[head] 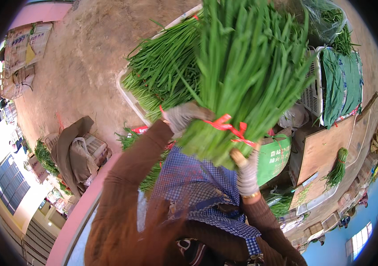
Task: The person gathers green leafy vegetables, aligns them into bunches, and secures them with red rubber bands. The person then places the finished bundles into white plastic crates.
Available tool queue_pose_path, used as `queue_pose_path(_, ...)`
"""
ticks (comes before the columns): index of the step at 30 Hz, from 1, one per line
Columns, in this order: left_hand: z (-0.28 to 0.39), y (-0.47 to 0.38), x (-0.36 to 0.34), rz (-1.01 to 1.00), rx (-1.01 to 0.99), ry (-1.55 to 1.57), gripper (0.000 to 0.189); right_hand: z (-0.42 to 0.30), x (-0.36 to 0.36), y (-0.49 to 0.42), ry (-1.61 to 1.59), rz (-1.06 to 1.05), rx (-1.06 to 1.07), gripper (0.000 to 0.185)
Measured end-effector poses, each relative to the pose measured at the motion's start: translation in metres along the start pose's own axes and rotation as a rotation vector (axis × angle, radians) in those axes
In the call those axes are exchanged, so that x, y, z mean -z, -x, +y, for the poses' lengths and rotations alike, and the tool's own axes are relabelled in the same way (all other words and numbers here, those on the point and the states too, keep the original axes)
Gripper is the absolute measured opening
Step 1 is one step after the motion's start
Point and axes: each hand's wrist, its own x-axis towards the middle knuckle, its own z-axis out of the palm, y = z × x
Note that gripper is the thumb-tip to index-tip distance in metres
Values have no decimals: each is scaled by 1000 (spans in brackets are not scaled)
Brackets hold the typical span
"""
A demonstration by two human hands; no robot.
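Note:
My left hand (187,117), in a pale knit glove, grips the left side of a large load of Chinese chives (242,76) just by the stems. My right hand (247,171), also gloved, holds the load's right side low down, thumb against the stems. Red ties (232,129) wrap the stems at more than one spot, so it seems to be more than one bunch. The leaves point away from me and the cut stem ends face my checked apron (202,186). Behind the load, a white plastic crate (122,83) holds more tied chives (165,63).
At right stand a white crate with a green cover (348,83), a green bag with writing (275,156) and a wooden board (325,149) bearing a small chive bunch (338,166). At left, a brown cloth (72,153) drapes a crate beside a pink ledge (109,176).

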Motion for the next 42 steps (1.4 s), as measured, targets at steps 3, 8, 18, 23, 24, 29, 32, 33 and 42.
queue_pose_path(3, 25, 39, 112, -56, -58, -344, 26, 62, -71, -34, -127, -173, -216, 91)
queue_pose_path(8, 18, 90, 267, 110, 106, -503, 25, 138, -200, -61, -280, -47, -809, 82)
queue_pose_path(18, 6, 59, 326, 176, 473, -410, 31, 275, -250, -117, -74, 131, -842, 109)
queue_pose_path(23, -7, 46, 336, 190, 494, -424, 35, 308, -261, -127, -206, 233, -804, 107)
queue_pose_path(24, -7, 43, 339, 173, 504, -444, 34, 312, -262, -126, -173, 239, -783, 105)
queue_pose_path(29, -15, 43, 347, 1, 394, -469, 31, 298, -263, -130, -109, 146, -796, 97)
queue_pose_path(32, -28, 42, 359, 124, 499, -632, 23, 281, -274, -126, 87, 145, -731, 83)
queue_pose_path(33, -26, 40, 366, 123, 515, -653, 22, 299, -274, -120, 169, 118, -531, 72)
queue_pose_path(42, -27, 37, 360, 135, 522, -565, 29, 329, -269, -148, 542, -231, -1221, 67)
